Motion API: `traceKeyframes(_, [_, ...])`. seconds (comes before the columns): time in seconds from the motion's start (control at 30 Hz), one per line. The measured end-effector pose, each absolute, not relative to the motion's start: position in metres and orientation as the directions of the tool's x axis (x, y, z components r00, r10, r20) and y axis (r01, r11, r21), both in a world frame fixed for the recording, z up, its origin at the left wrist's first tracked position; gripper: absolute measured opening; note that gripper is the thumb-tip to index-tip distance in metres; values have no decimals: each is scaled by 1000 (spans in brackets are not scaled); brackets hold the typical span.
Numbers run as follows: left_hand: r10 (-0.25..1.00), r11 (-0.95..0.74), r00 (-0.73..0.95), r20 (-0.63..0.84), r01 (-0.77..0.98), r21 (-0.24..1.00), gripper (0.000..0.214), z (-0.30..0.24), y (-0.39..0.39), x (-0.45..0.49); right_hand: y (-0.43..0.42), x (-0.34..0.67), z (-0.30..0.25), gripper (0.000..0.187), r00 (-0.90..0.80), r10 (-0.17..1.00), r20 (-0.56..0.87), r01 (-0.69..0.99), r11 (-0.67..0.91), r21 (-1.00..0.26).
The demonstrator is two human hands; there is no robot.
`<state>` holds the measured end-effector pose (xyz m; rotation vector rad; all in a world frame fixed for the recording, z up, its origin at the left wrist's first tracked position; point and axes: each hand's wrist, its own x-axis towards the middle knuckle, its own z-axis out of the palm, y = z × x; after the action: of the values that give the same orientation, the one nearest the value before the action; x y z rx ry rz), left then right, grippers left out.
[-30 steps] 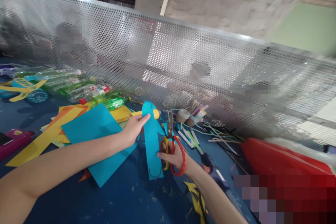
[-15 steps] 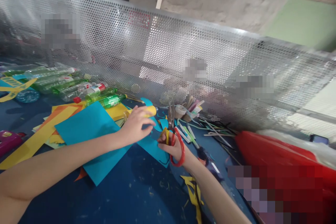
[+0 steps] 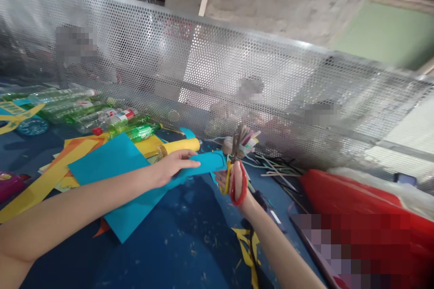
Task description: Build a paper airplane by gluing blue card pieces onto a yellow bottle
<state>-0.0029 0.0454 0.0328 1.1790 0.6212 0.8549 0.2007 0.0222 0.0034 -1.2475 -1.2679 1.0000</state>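
A blue tabletop (image 3: 190, 244), littered with paper crumbs, runs up to a perforated metal screen (image 3: 203, 67) across the back. Green bottles (image 3: 135, 128) lie in a row at 10 o'clock. A large blue sheet (image 3: 108, 162) and yellow strips (image 3: 44, 180) lie at 9 o'clock, thin sticks (image 3: 278, 167) at 3 o'clock, and yellow scraps (image 3: 247, 244) at 5 o'clock.

Near the middle, the left hand (image 3: 169, 167) pinches a blue paper strip (image 3: 206, 162), thumb on top, just in front of a yellow roll (image 3: 179, 146). The strip lies sideways, its free end reaching toward 3 o'clock. There the right hand (image 3: 237, 185) grips the scissors (image 3: 233, 176), fingers through the red and yellow loops. The blades point up toward 12 o'clock; they are blurred, so I cannot tell how far they gape.

The strip already looks cut free of the sheet, long and narrow with a rounded end. As far as I can judge, any shaping of the end beside the blades is not yet done.

A second ago the strip pointed down toward 6 o'clock, showing a curved pen mark at its near end. Now it has swung level, the mark is out of sight, and the scissors have risen beside its tip.
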Motion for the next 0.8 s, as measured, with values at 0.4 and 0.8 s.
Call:
traceKeyframes(0.4, [879,71,469,82,-299,952,34,40,42,-3,-16,166,6,58,-107,992,66,213,88,-973])
traceKeyframes(0.8, [889,53,453,68,-250,967,28,35,37,1,-19,164,7,50,-106,988,111,348,142,-927])
